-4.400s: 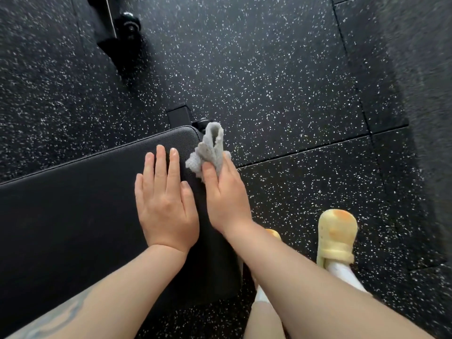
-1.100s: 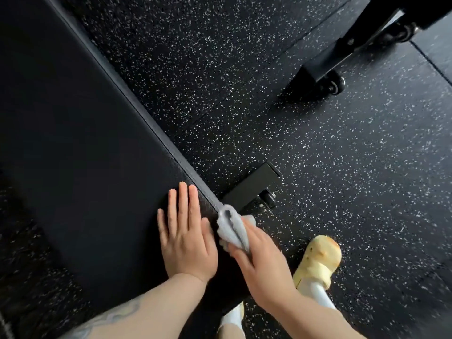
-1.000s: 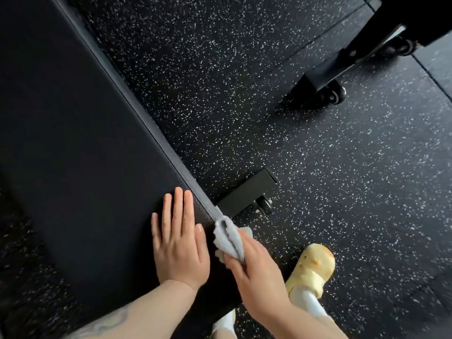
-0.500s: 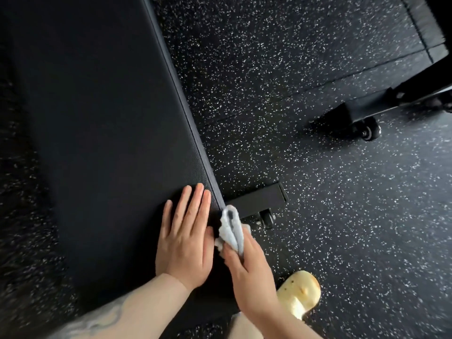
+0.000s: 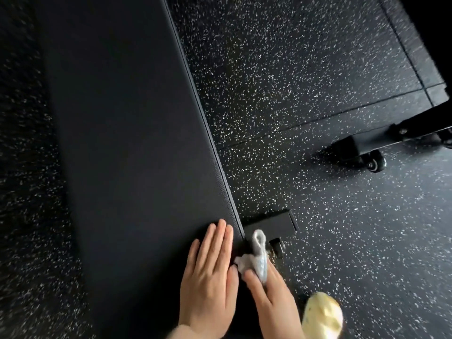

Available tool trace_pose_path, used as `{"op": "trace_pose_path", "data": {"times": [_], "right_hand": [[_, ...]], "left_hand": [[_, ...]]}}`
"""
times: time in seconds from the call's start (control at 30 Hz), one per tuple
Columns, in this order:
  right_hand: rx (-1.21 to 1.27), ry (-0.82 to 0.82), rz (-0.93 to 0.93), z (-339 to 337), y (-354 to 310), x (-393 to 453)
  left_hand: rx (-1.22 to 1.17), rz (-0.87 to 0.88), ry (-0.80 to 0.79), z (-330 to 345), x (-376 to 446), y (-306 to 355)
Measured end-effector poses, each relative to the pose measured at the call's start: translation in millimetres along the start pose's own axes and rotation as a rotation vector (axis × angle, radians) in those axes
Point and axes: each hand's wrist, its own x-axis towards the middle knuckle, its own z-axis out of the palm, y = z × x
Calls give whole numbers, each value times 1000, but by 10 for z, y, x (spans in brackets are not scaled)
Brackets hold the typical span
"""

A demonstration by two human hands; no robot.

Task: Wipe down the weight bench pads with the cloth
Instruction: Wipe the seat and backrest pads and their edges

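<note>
The left hand (image 5: 208, 282) is laid flat, fingers straight, on the pad (image 5: 137, 143) near its right edge. A bunched grey cloth (image 5: 258, 256) is held in the right hand's (image 5: 274, 302) closed grip against the pad's side, just above the bench foot (image 5: 269, 223).

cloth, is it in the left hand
No, the cloth is held by the right hand, while the left hand lies flat on the bench pad.
</note>
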Motion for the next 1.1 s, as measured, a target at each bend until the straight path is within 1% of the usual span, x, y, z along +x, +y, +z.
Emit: {"op": "trace_pose_path", "data": {"times": [0.1,0.17,0.3,0.4,0.5,0.6,0.7,0.77,0.83,0.9,1.0,1.03,1.1], "right_hand": [[-45,-1,-15,44,-134,228],[-101,-13,-61,80,-340,531],[-85,-10,-115,151,-655,1078],[2,-35,-128,118,-558,900],[44,-110,-123,19,-503,743],[14,-126,-165,69,-719,1168],[-20,-89,-135,221,-1126,1793],[-55,-77,-168,260,-1222,1986],[-58,-103,-209,200,-1104,1845],[-54,-138,-190,140,-803,1437],[-141,-297,-113,107,-487,970],[-174,-317,-111,104,-468,979],[-134,-278,-136,86,-612,1167]], "left_hand": [[26,78,18,-65,138,-145],[57,61,43,-140,309,-267],[139,-52,99,-293,820,-431],[163,-144,121,-374,1185,-452],[186,-217,164,-416,1394,-420],[159,-248,210,-399,1411,-400],[197,-384,295,-384,1362,-413],[199,-464,328,-373,1346,-419],[152,-557,349,-371,1366,-420],[121,-610,340,-377,1412,-418],[153,-533,271,-401,1448,-416],[158,-502,247,-428,1477,-426],[172,-444,199,-514,1583,-493]]}}
